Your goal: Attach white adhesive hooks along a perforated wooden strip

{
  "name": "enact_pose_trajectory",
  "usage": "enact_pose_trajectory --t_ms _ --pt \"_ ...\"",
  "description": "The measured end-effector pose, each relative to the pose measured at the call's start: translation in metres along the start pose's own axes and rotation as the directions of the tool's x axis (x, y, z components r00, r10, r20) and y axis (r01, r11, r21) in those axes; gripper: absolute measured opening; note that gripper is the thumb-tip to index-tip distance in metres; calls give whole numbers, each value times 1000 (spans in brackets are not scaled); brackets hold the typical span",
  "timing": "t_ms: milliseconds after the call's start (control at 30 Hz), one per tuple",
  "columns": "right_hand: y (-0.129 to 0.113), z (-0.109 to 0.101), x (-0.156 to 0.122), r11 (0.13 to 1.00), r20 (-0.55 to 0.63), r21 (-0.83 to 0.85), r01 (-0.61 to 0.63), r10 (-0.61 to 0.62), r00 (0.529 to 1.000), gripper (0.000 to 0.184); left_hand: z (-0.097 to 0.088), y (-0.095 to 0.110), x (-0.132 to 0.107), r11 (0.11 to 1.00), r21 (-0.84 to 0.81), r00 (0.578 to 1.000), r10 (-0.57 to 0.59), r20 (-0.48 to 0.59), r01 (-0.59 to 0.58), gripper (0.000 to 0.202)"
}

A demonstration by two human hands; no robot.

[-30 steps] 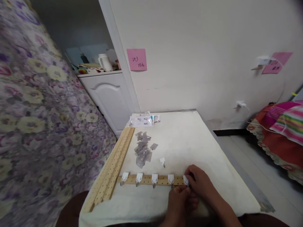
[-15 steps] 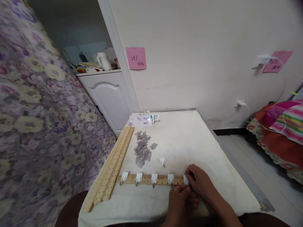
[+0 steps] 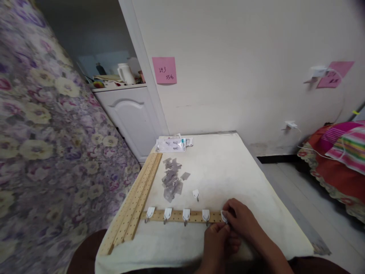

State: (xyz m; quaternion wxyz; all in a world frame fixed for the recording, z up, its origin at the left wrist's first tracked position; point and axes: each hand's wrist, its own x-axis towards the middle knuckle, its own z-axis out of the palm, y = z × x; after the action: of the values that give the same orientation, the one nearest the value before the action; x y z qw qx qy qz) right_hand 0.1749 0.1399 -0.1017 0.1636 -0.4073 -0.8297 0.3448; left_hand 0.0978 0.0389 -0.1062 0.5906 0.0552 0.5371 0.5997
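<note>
A short wooden pegboard strip [image 3: 176,216] lies across the near part of the white table [image 3: 225,171], with several white adhesive hooks stuck along it. At its right end my right hand [image 3: 242,222] pinches a white hook [image 3: 224,217] against the strip. My left hand [image 3: 218,243] sits just below, fingers curled and touching the same hook from the near side. One loose white hook [image 3: 195,195] lies a little beyond the strip.
Two long pegboard strips [image 3: 137,201] run along the table's left edge. A pile of grey backing films [image 3: 172,179] and a packet of hooks [image 3: 172,145] lie farther back. Floral fabric [image 3: 51,144] hangs at left, a wall behind, bedding [image 3: 339,160] at right.
</note>
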Motion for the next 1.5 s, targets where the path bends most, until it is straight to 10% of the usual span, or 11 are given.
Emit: enact_pose_trajectory --t_ms 900,1133,1233,1333,1500 --pt "14 4 12 973 105 176 -152 135 985 18 0 2 -1 999 19 999 -34 -22 35 20" --pt "22 9 13 973 114 187 -136 116 987 26 -18 7 -18 955 297 995 -21 94 -8 15" --pt "25 9 13 971 120 202 -125 102 988 27 -37 23 -42 786 590 983 140 122 -185 11" --pt "24 7 14 965 138 234 -117 86 987 28 -64 48 -64 417 836 910 359 209 -357 12" --pt "19 3 13 967 126 233 -99 71 989 24 -109 72 -63 -135 886 651 631 422 -443 31"
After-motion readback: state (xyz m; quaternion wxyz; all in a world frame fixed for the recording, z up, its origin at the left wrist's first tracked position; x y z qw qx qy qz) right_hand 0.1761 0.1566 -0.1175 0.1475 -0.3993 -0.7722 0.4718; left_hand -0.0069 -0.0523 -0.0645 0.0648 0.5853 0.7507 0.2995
